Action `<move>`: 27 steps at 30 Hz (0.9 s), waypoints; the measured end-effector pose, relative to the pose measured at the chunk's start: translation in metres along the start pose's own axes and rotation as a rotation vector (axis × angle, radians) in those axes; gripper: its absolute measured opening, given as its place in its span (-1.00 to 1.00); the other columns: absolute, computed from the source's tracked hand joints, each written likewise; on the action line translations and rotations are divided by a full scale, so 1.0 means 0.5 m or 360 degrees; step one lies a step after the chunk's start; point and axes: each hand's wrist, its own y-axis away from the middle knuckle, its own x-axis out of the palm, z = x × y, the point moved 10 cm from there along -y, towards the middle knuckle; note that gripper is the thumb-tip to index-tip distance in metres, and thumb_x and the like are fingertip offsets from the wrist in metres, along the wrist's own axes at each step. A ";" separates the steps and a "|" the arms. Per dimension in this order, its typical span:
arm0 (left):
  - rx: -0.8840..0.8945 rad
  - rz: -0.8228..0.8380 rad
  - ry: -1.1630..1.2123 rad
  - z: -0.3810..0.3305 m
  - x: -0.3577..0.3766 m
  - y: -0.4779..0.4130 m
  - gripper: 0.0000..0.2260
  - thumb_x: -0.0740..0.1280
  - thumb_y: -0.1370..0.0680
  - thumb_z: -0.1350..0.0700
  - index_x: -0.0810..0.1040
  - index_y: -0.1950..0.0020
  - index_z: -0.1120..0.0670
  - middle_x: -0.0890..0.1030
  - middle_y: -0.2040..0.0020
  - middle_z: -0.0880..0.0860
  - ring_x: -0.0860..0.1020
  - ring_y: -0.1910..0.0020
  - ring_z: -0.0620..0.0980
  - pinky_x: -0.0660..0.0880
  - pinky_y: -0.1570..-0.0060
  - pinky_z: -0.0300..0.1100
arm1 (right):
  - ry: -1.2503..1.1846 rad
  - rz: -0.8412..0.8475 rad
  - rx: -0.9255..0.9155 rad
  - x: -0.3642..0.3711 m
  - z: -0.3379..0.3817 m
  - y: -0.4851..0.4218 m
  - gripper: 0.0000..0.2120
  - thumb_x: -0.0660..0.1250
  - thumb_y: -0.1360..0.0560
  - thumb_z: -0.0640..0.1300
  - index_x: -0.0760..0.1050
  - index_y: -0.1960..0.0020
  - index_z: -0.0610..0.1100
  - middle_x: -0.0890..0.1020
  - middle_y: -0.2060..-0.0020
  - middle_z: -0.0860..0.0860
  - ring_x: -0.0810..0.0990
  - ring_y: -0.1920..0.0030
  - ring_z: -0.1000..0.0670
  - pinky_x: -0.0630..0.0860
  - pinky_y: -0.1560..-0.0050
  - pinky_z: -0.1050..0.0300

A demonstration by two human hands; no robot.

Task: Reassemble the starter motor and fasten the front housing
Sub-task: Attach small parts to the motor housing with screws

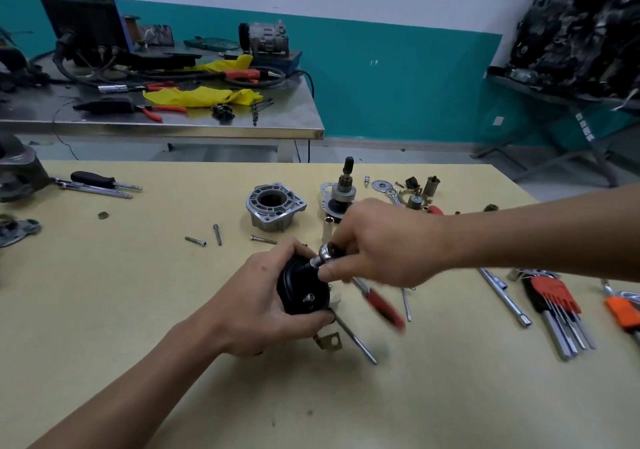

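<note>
My left hand (263,296) grips the black starter motor body (302,289) just above the yellow table, its end cap facing me with a stud showing. My right hand (377,244) holds a ratchet wrench (327,254) by its head, with the socket set on the cap's upper edge. The wrench's red handle (382,305) trails blurred toward the lower right. Behind the hands stands the aluminium front housing (275,208), open end up. To its right stands the armature shaft with its gear and plate (343,190). A brass terminal tab (329,341) sticks out under my left hand.
Three loose bolts (217,234) lie left of the housing. A loose socket (328,228), washers and small parts (415,192) lie behind my right hand. At the right lie a red hex key set (554,305), an extension bar (504,296) and an orange tool (623,311). Screwdrivers (100,183) lie far left.
</note>
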 end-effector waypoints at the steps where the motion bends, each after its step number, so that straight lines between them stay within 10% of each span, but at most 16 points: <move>1: 0.0002 0.0001 -0.0001 -0.001 0.000 -0.001 -0.54 0.58 -0.32 -0.10 0.47 -0.09 -0.06 0.61 0.11 -0.06 0.61 0.15 0.01 0.56 0.18 0.06 | 0.0432 -0.0105 -0.0152 -0.012 0.022 0.004 -0.73 0.28 -0.62 0.04 0.58 -0.05 -0.16 0.62 0.25 -0.03 0.54 0.26 0.01 0.53 0.26 0.05; 4: 0.0008 0.0011 -0.0009 -0.002 0.001 -0.002 -0.52 0.60 -0.32 -0.08 0.46 -0.11 -0.01 0.60 0.12 -0.03 0.59 0.15 0.06 0.56 0.19 0.09 | 0.0806 -0.0249 -0.0409 -0.026 0.053 0.012 -0.78 0.14 -0.67 -0.13 0.43 -0.26 -0.17 0.59 0.01 -0.07 0.52 0.03 -0.10 0.49 0.09 -0.01; 10: 0.0050 0.0028 0.0062 -0.001 -0.001 0.002 -0.56 0.58 -0.34 -0.08 0.49 -0.11 -0.05 0.63 0.08 -0.07 0.62 0.14 0.00 0.58 0.19 -0.04 | 0.0013 -0.0160 -0.0090 -0.016 0.015 0.001 -0.68 0.38 -0.54 0.12 0.61 0.02 -0.16 0.66 0.19 -0.08 0.63 0.16 -0.11 0.58 0.13 -0.11; 19: 0.0097 -0.0111 0.0112 -0.005 -0.012 0.012 -0.59 0.57 -0.36 -0.04 0.50 -0.12 -0.07 0.64 0.04 -0.12 0.65 0.09 -0.06 0.54 0.16 -0.32 | -0.0046 -0.0555 -0.0127 -0.018 0.014 0.008 -0.65 0.29 -0.55 0.22 0.59 0.10 -0.06 0.53 0.43 0.09 0.49 0.43 0.05 0.36 0.49 0.24; 27: 0.0027 -0.0148 -0.0022 0.006 -0.024 0.011 -0.54 0.55 -0.32 -0.18 0.42 -0.10 -0.19 0.58 0.13 -0.14 0.58 0.16 -0.08 0.51 0.22 -0.26 | 0.0346 -0.0603 -0.0545 -0.061 0.040 0.037 -0.58 0.16 -0.58 0.20 0.53 -0.12 -0.13 0.50 0.27 0.11 0.33 0.31 0.08 0.18 0.30 0.21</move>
